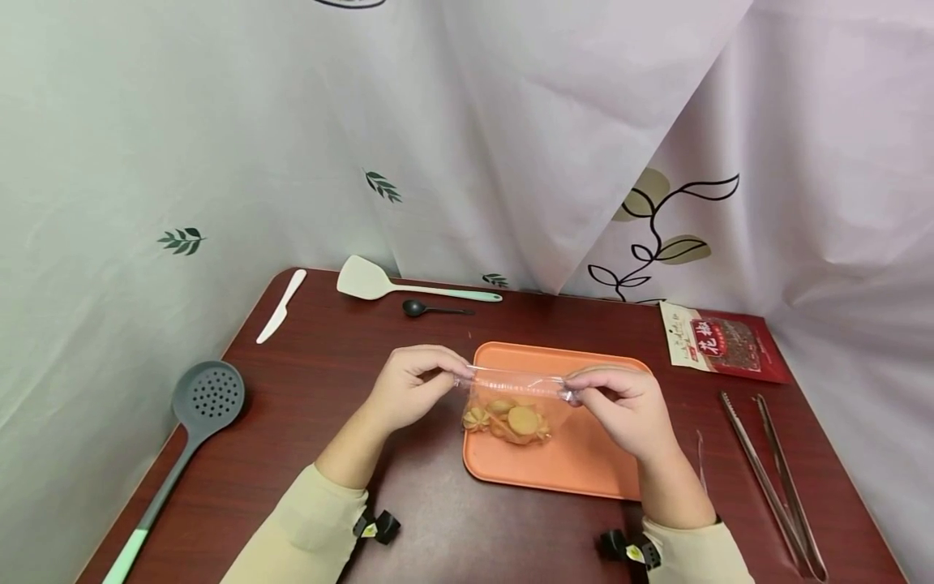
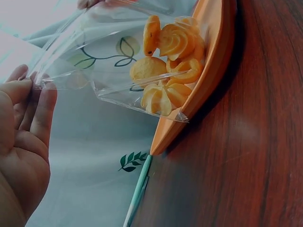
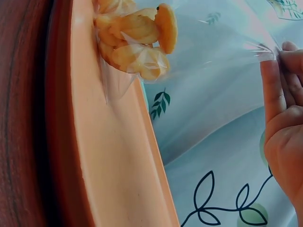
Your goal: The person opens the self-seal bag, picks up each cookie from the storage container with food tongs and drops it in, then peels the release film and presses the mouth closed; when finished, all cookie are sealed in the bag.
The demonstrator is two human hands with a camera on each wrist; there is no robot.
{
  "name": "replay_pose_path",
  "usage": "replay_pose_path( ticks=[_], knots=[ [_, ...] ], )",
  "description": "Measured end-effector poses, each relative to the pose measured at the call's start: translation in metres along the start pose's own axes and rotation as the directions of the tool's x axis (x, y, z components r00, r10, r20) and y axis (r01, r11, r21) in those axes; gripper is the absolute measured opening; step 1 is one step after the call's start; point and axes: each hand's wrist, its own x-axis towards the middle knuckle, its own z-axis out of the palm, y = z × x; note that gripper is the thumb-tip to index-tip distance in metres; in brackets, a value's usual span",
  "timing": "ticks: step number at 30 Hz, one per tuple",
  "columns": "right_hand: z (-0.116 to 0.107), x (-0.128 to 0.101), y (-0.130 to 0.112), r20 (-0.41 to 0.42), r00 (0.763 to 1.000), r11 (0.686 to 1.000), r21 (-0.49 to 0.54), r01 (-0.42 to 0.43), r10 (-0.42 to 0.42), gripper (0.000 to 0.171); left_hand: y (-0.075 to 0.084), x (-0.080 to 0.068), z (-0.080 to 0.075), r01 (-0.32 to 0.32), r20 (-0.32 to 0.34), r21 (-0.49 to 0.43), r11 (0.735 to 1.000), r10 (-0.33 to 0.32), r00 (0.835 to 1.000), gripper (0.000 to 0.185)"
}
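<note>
A clear plastic bag (image 1: 514, 395) of yellow-orange flower-shaped biscuits (image 1: 511, 419) hangs over the left part of an orange tray (image 1: 584, 462). My left hand (image 1: 409, 385) pinches the bag's top left corner and my right hand (image 1: 620, 405) pinches its top right corner, so the top edge is stretched between them. In the left wrist view the bag (image 2: 94, 61) and its biscuits (image 2: 170, 61) rest against the tray's rim (image 2: 213, 80), with my fingers (image 2: 28, 94) at its corner. The right wrist view shows the biscuits (image 3: 137, 38) above the tray (image 3: 113, 156) and my fingertips (image 3: 279, 75) on the bag's edge.
On the dark red table (image 1: 328, 381) lie a grey slotted spoon (image 1: 186, 438) at left, a white knife (image 1: 281, 316), a cream spatula (image 1: 401, 285) and a small black spoon (image 1: 430, 309) at the back. A red spice packet (image 1: 722, 341) and metal tongs (image 1: 777, 478) lie at right. Curtains close the back.
</note>
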Motion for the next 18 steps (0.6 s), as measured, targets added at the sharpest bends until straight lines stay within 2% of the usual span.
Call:
replay_pose_path(
  ticks=[5, 9, 12, 15, 18],
  knots=[
    [-0.0017, -0.0006, 0.0005, 0.001, 1.0, 1.0, -0.028, 0.01, -0.01, 0.035, -0.001, -0.0004, 0.0005, -0.018, 0.013, -0.016, 1.0, 0.018, 1.0, 0.027],
    [-0.0041, 0.0008, 0.0018, 0.067, 0.994, 0.994, 0.073, 0.079, -0.084, 0.035, -0.0031, -0.0004, -0.0008, -0.058, 0.02, -0.024, 0.998, 0.059, 0.998, 0.029],
    [-0.0044, 0.0028, 0.002, 0.092, 0.986, 0.984, 0.122, 0.129, -0.141, 0.027, -0.004, -0.0004, -0.001, -0.089, 0.016, -0.041, 0.995, 0.089, 0.996, 0.03],
    [-0.0018, 0.0029, 0.0012, 0.042, 0.992, 0.992, 0.06, 0.114, -0.117, 0.017, -0.0043, -0.0007, 0.0015, -0.074, 0.003, -0.063, 0.995, 0.074, 0.997, 0.023],
    [0.0029, 0.0012, -0.0005, -0.039, 0.999, 0.998, -0.047, 0.032, -0.034, 0.022, -0.0039, -0.0016, 0.0059, -0.033, -0.029, -0.054, 0.998, 0.032, 0.999, 0.016]
  ],
)
